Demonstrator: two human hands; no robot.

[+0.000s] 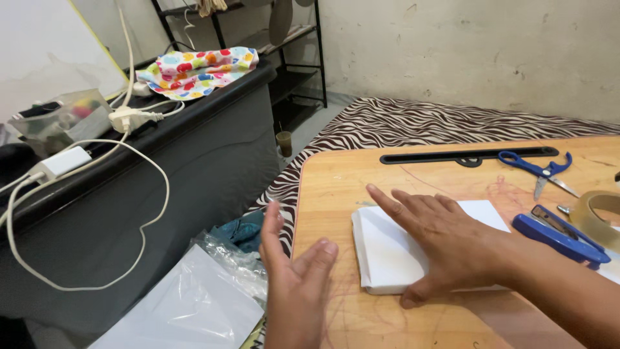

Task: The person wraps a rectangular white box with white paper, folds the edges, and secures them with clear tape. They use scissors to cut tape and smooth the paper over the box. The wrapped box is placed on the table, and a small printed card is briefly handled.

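Observation:
A stack of white paper [387, 249] lies on the wooden lap table [336, 187]. My right hand [445, 242] rests flat on the stack, fingers spread, thumb against its near edge. My left hand [294, 284] hovers at the table's left edge, palm turned inward, fingers apart, holding nothing and a short way from the paper.
Blue scissors [539, 169], a blue stapler [558, 238] and a roll of clear tape [597, 216] sit at the table's right. A black slot [465, 155] runs along its far edge. Clear plastic sleeves [194, 300] lie at the left beside a dark cabinet [194, 168] with white cables. Zebra-print bedding [413, 123] lies beyond.

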